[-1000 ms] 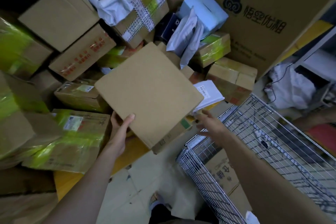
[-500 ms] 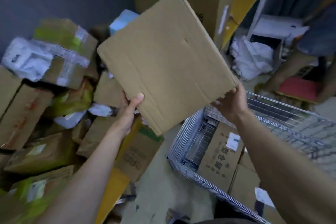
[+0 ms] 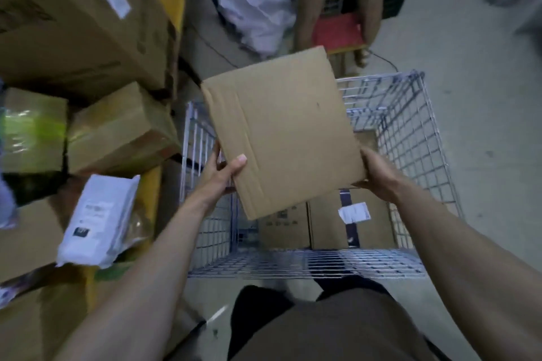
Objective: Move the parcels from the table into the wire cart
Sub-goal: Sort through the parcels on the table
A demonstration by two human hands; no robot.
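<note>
There is just one camera, and it sits on the person's head. It looks forward and steeply down, past the person's own body at the bottom of the frame. Both arms reach up from the lower corners, so the hands are close to the camera. The wire cart (image 3: 410,138) fills the middle, right below. The counter (image 3: 152,184) with its pile of boxes runs down the left side. The floor (image 3: 484,82) shows at the upper right.
</note>
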